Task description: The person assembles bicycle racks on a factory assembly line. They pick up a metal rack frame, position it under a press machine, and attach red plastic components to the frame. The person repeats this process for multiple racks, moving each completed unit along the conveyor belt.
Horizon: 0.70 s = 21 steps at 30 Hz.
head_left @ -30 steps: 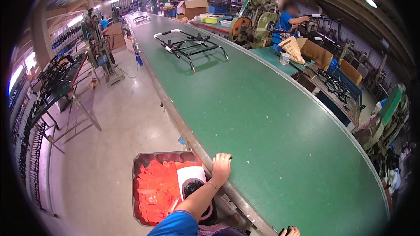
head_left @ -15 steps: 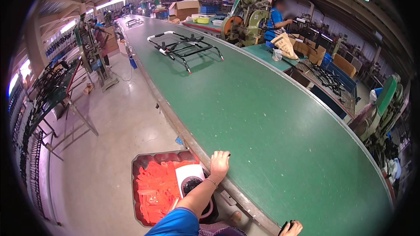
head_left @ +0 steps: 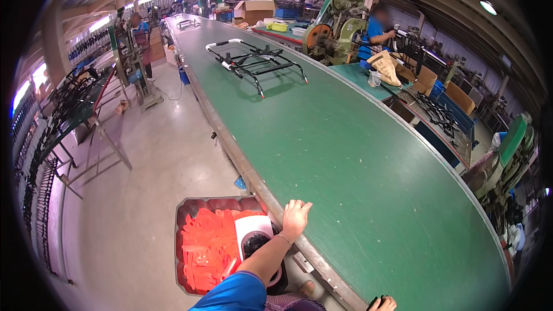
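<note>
My left hand [head_left: 296, 217] rests on the near edge of the green conveyor belt [head_left: 345, 178], its fingers curled together; whatever they may hold is hidden. At the bottom edge of the picture my right hand [head_left: 386, 304] is partly cut off, its fingers bent around a small black piece [head_left: 375, 301]. Farther up the belt stands a black tubular metal frame [head_left: 259, 64] with white wrapping on one bar and red tips on its legs. It is well beyond the reach of both hands.
Below my left arm, a dark tub [head_left: 180, 242] holds many red strips [head_left: 207, 242] and a round container of black pieces [head_left: 253, 243]. Green machines [head_left: 343, 29] and a worker [head_left: 377, 31] are across the belt. Black frames [head_left: 63, 103] are stacked at left, near another person [head_left: 141, 37].
The whole view has shifted slightly, moving the belt and frame right in the picture. Both hands stay near the belt's edge. The dark bit at my left fingertips no longer shows.
</note>
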Tool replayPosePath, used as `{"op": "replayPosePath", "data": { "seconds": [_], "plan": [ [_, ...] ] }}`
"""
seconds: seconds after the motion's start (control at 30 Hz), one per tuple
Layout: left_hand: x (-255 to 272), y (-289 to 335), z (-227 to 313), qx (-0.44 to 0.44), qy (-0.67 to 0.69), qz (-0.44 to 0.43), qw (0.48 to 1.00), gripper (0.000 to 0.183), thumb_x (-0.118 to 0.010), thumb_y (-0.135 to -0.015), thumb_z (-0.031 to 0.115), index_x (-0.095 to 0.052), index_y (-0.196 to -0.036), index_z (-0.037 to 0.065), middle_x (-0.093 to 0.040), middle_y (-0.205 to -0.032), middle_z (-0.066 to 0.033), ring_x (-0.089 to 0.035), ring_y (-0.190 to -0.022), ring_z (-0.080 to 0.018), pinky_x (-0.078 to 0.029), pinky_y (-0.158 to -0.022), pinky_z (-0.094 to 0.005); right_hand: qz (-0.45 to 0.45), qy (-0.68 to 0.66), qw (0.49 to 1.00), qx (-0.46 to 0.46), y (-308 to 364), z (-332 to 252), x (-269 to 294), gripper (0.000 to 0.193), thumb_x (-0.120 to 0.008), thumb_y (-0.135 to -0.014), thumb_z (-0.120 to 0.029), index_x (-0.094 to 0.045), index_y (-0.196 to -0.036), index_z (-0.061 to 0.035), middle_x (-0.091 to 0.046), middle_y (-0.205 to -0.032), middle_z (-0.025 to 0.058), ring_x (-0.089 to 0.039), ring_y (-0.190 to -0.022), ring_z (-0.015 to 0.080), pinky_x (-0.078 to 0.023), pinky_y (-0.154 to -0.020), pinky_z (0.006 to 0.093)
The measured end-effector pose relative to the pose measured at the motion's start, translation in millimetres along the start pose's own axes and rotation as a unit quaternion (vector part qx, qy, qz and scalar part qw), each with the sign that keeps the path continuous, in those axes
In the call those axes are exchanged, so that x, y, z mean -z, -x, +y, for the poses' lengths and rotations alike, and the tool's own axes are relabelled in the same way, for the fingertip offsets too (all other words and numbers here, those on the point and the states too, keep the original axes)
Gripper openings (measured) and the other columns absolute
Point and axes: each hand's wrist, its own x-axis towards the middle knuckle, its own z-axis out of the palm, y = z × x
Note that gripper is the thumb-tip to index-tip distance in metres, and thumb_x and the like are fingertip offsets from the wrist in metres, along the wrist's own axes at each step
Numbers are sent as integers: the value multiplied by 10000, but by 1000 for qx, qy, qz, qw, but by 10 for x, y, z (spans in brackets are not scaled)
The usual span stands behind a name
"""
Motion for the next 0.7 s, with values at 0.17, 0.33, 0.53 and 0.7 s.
{"op": "replayPosePath", "data": {
  "seconds": [0.17, 0.33, 0.53, 0.7],
  "plan": [
    [48, -7, 21, 13, -3, -14, 1000, 222, -586, -824, 109, -677, -1019, 163, -590, -906, -41, -527, -932, -260, -439, -811, -386, -18, -7, 1000, -2, -43, -50, 40, 223, -635, -853, -184, -627, -927, 26, -598, -981, 251, -534, -936, 415, -419, -851, 506],
    [29, -1, 2, 14, -3, -7, 1000, 226, -584, -824, 109, -680, -1023, 161, -591, -913, -44, -527, -940, -260, -441, -822, -379, -5, -4, 1000, 7, -35, -46, 16, 228, -645, -853, -182, -623, -934, 30, -594, -989, 255, -534, -942, 415, -421, -863, 509],
    [48, -15, 36, 23, -6, -17, 1000, 223, -577, -830, 111, -681, -1021, 157, -589, -911, -49, -528, -939, -260, -439, -833, -377, 13, 9, 1000, 26, -8, -14, -11, 243, -654, -855, -184, -616, -952, 36, -581, -1017, 269, -528, -957, 421, -423, -876, 515],
    [75, -18, 42, 27, -7, -23, 999, 223, -580, -823, 121, -680, -1020, 153, -585, -915, -58, -527, -939, -261, -436, -839, -377, 3, 16, 1000, 17, -19, -19, 9, 258, -638, -863, -208, -621, -947, 35, -590, -1005, 262, -531, -951, 418, -424, -864, 519]
  ]
}}
